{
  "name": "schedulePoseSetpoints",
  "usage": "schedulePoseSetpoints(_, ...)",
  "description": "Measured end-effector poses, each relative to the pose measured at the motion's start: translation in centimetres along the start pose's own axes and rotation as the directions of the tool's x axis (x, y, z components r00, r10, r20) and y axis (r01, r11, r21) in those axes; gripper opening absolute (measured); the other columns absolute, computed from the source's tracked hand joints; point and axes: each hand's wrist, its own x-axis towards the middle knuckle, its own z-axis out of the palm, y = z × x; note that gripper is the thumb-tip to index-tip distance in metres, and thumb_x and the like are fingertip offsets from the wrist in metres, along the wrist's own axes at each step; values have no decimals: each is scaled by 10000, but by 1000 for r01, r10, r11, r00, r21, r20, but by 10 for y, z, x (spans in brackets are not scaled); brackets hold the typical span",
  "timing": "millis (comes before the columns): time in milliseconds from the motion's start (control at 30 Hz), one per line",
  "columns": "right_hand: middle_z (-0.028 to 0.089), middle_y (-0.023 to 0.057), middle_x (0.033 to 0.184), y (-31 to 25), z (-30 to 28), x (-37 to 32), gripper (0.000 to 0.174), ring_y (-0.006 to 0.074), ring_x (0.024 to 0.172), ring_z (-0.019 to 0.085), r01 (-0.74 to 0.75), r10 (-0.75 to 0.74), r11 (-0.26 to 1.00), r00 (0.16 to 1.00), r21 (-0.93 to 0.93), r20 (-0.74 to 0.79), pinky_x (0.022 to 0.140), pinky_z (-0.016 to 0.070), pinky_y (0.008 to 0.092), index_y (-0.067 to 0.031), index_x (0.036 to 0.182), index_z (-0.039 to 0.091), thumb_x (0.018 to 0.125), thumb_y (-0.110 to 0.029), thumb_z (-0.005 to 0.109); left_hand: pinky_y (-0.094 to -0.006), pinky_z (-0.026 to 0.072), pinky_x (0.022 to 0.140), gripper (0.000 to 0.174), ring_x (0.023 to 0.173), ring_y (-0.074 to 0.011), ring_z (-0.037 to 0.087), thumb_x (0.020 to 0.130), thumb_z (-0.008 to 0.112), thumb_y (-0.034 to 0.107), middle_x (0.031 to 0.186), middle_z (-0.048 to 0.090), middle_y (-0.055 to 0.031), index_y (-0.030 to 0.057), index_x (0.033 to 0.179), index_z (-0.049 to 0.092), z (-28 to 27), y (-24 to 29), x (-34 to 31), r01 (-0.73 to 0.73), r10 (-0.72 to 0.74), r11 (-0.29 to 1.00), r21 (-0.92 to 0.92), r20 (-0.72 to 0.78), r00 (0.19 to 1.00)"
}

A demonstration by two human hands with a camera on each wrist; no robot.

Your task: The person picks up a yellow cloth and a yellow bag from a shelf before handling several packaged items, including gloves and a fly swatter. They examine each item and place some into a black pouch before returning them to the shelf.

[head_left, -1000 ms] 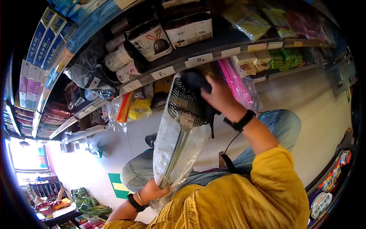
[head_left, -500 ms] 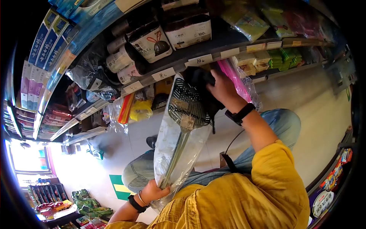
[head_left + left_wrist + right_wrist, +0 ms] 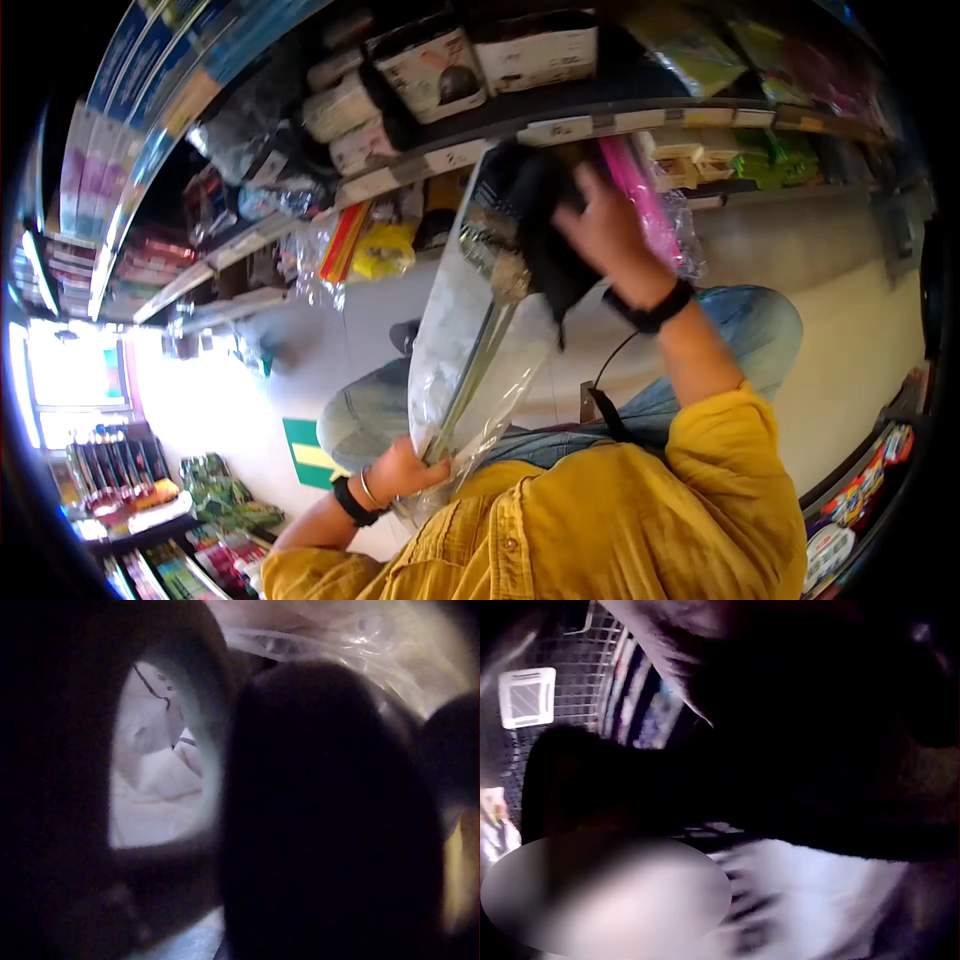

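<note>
A long clear plastic sleeve [image 3: 440,330] holds what look like fly swatters, with a dark slotted head at the top and thin pale handles [image 3: 480,345] running down. My left hand [image 3: 405,470] grips its lower end, the handles inside the sleeve. At the upper end my right hand [image 3: 615,230], blurred, holds soft black material [image 3: 560,250] that drapes over part of the slotted head. A thin dark end of this material hangs down beside the sleeve. Clear film [image 3: 360,637] shows at the top of the left wrist view. Dark shapes fill most of the right wrist view.
Ahead, a shelf with price tags [image 3: 455,157] carries boxed bag rolls [image 3: 430,75] and a white pack [image 3: 537,52]. Pink packaging [image 3: 640,195] and a yellow bundle [image 3: 383,250] hang below. Tiled floor [image 3: 820,260] surrounds my knees; more goods [image 3: 870,480] stand at right.
My right hand and the black material have moved slightly, and more of the slotted head is covered. The head view has shifted and blurred. My left hand keeps its grip.
</note>
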Motion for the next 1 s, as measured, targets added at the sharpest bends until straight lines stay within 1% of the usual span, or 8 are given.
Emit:
schedulePoseSetpoints(167,581,198,790,-23,-2,1,290,381,734,559,171,-167,983,984,72,-66,606,457,420,-31,906,510,707,-210,623,-309,454,654,343,694,-163,530,695,610,107,788,582,-89,6,1013,530,-2,11,10,86,-86,996,23,0,996)
schedulePoseSetpoints(300,544,133,863,-94,-2,-68,348,322,720,554,170,-323,907,867,385,378,622,466,357,-76,1007,518,714,-228,627,-305,443,742,385,822,-179,534,706,604,82,921,570,-117,26,1073,504,-3,3,23,33,-35,996,-86,-15,999)
schedulePoseSetpoints(367,524,87,876,-120,3,-105,389,264,743,556,238,-537,788,715,567,447,602,473,338,-120,1024,518,673,-223,650,-337,447,761,356,907,-227,553,707,619,136,972,575,-134,38,1040,539,-3,5,30,-373,363,928,-22,-181,914)
schedulePoseSetpoints(467,508,59,861,-122,3,-107,427,222,772,546,301,-555,799,705,521,443,576,472,315,-141,1037,510,645,-218,662,-321,436,785,392,915,-212,532,692,623,97,995,561,-113,26,1065,521,-10,26,26,-353,369,929,110,-200,908)
schedulePoseSetpoints(633,542,161,905,-65,-1,-14,358,361,814,532,252,-249,961,967,110,-46,683,461,413,-64,1003,516,677,-163,627,-250,432,721,341,810,-97,506,717,579,4,898,548,-4,9,1052,509,-11,16,15,-53,36,927,-371,-54,998)
schedulePoseSetpoints(767,532,193,848,-38,19,1,352,368,772,534,233,-220,972,952,37,-213,630,461,409,-30,988,505,703,-194,631,-242,428,703,337,798,-88,501,719,581,11,900,548,-5,16,1050,513,-14,1,22,-67,60,865,-498,-30,998)
schedulePoseSetpoints(900,514,149,825,-87,0,-66,379,323,712,551,194,-359,887,860,420,362,577,458,383,-64,1024,496,688,-172,637,-235,419,710,383,824,-84,494,709,599,34,932,540,-6,23,1077,495,-16,8,27,-44,64,854,-518,22,998)
schedulePoseSetpoints(1000,512,106,832,-100,-4,-96,422,265,744,561,348,-547,802,757,486,359,593,463,360,-109,1040,500,655,-187,655,-251,414,753,446,856,-100,491,693,620,63,952,534,0,24,1112,473,-12,4,27,-120,145,863,-490,15,989)
